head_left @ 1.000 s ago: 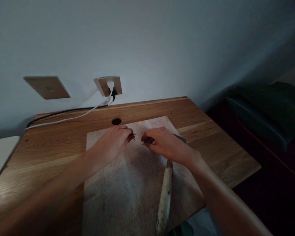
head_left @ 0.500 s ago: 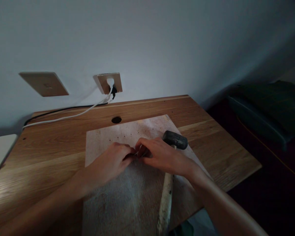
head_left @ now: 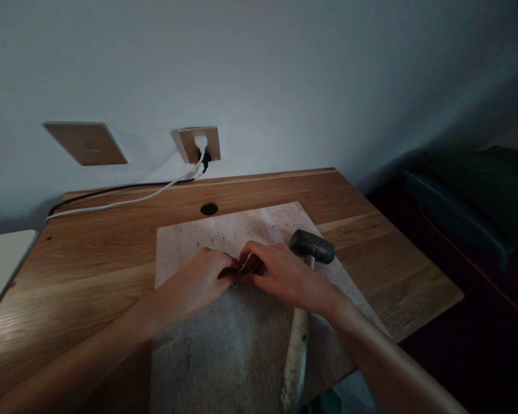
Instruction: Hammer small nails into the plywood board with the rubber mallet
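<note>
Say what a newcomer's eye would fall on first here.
Probably the two hands, left hand and right hand, fingertips close together over the pale board, at something too small to identify. Next, likely the dark-headed mallet on the board's right side, its handle passing below the right hand. Behind, the wall outlet stands out above the desk, with a white plug in it.

Brown wood-grain worktop (head_left: pixel 397 270) has a dark round hole (head_left: pixel 209 209) nr mid back edge. Pale board (head_left: pixel 198 356) lies flat on it, far side a bit short of the back edge, near side twd the front edge. White cable (head_left: pixel 125 203) & black cable (head_left: pixel 125 187) run along back edge to back L corner.
</note>
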`<state>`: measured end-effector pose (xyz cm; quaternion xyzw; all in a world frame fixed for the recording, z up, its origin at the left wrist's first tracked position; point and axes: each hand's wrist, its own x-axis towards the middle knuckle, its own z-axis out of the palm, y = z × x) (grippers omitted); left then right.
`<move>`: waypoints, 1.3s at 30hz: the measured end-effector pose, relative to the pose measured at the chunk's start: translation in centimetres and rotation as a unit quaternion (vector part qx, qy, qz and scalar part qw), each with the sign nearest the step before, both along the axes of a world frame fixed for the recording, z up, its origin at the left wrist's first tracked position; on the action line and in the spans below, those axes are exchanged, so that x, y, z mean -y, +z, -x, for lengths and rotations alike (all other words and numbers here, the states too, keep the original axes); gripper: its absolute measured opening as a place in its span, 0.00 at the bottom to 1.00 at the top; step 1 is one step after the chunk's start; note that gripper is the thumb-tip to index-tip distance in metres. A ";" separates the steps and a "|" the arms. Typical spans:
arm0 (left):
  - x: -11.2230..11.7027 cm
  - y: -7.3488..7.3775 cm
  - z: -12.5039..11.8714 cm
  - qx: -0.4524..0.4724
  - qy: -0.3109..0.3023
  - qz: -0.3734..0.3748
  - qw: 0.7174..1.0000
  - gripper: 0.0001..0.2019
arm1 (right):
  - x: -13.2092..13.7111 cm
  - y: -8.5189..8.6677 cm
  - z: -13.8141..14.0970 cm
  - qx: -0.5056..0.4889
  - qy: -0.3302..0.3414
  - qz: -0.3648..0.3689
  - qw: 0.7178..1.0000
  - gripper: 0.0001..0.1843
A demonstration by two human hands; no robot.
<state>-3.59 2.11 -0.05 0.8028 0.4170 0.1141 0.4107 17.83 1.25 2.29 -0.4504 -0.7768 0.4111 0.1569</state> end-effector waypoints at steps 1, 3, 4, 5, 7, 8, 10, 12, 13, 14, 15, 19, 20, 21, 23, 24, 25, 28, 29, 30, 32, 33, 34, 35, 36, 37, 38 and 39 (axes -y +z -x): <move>0.0 0.1 0.0 0.001 0.001 -0.002 1.000 0.10 | 0.0 0.0 0.1 0.003 -0.003 0.000 1.000 0.09; 0.2 0.3 0.0 0.007 0.001 -0.003 1.000 0.11 | 0.1 0.1 0.2 0.008 -0.008 -0.004 1.000 0.09; 0.3 0.4 0.1 0.013 0.001 -0.002 1.000 0.11 | 0.2 0.1 0.3 0.011 -0.010 -0.007 1.000 0.10; 0.3 0.5 0.1 0.019 0.000 0.000 1.000 0.11 | 0.2 0.1 0.3 0.013 -0.011 -0.010 1.000 0.10; 0.4 0.6 0.2 0.026 0.000 0.005 1.000 0.11 | 0.4 0.1 0.2 0.013 -0.013 -0.011 1.000 0.12; 0.5 0.5 0.3 0.027 0.001 0.007 1.000 0.11 | 0.4 0.0 0.1 0.012 -0.012 -0.010 1.000 0.13; 0.5 0.4 0.4 0.028 0.003 0.007 1.000 0.11 | 0.5 0.0 -0.1 0.006 -0.008 -0.008 1.000 0.15; 0.6 0.2 0.4 0.037 0.001 0.005 0.999 0.10 | 0.6 0.0 -0.2 0.002 -0.003 -0.006 1.000 0.17; 0.6 0.1 0.5 0.042 0.001 0.006 0.999 0.10 | 0.6 0.0 -0.2 0.002 -0.004 -0.006 1.000 0.17; 0.6 0.0 0.5 0.044 0.003 0.006 0.999 0.10 | 0.6 0.0 -0.2 0.003 -0.007 -0.007 1.000 0.17; 0.7 0.0 0.6 0.044 0.008 0.006 0.999 0.09 | 0.7 0.1 -0.2 0.004 -0.012 -0.008 1.000 0.17; 0.7 -0.2 0.6 0.032 0.029 0.005 0.999 0.09 | 0.9 0.1 0.2 0.014 -0.039 -0.007 0.999 0.16; 0.7 -0.3 0.5 0.032 0.032 0.002 0.999 0.09 | 0.9 0.1 0.3 0.014 -0.042 -0.008 0.999 0.16; 0.7 -0.3 0.5 0.033 0.034 -0.001 0.999 0.09 | 1.0 0.1 0.3 0.014 -0.042 -0.011 0.999 0.17; 0.7 -0.4 0.4 0.038 0.039 -0.010 0.998 0.10 | 1.1 0.0 0.2 0.011 -0.035 -0.018 0.999 0.18; 0.7 -0.4 0.4 0.040 0.042 -0.014 0.998 0.10 | 1.2 0.0 0.1 0.011 -0.030 -0.024 0.999 0.19; 0.7 -0.4 0.4 0.043 0.044 -0.019 0.998 0.11 | 1.3 0.1 0.1 0.014 -0.027 -0.031 0.999 0.21; 0.8 -0.1 0.2 0.047 0.041 -0.032 0.998 0.12 | 1.6 0.3 -0.1 0.031 -0.026 -0.049 0.998 0.23; 0.8 0.0 0.2 0.045 0.038 -0.038 0.998 0.13 | 1.7 0.4 -0.1 0.035 -0.028 -0.052 0.998 0.24; 0.9 0.0 0.1 0.041 0.034 -0.044 0.998 0.13 | 1.8 0.4 -0.1 0.039 -0.030 -0.052 0.997 0.24; 1.0 0.1 -0.1 0.026 0.028 -0.055 0.998 0.14 | 1.9 0.4 -0.1 0.047 -0.031 -0.053 0.997 0.23; 1.0 0.1 -0.2 0.019 0.026 -0.062 0.998 0.14 | 2.0 0.3 -0.1 0.053 -0.029 -0.057 0.997 0.22; 1.0 0.1 -0.3 0.014 0.023 -0.069 0.997 0.15 | 2.0 0.1 -0.2 0.062 -0.028 -0.064 0.996 0.21; 1.1 0.0 -0.3 0.012 0.021 -0.079 0.997 0.15 | 2.0 0.0 -0.2 0.072 -0.026 -0.073 0.994 0.20; 1.1 -0.1 -0.4 0.012 0.019 -0.090 0.996 0.15 | 2.0 -0.2 -0.3 0.081 -0.024 -0.083 0.993 0.19; 1.1 -0.2 -0.4 0.015 0.017 -0.100 0.995 0.15 | 2.0 -0.4 -0.3 0.086 -0.023 -0.093 0.992 0.19; 1.1 -0.3 -0.4 0.018 0.015 -0.106 0.994 0.16 | 2.0 -0.6 -0.4 0.088 -0.023 -0.099 0.991 0.19; 1.1 -0.4 -0.4 0.021 0.012 -0.109 0.994 0.16 | 2.0 -0.8 -0.4 0.088 -0.023 -0.102 0.991 0.20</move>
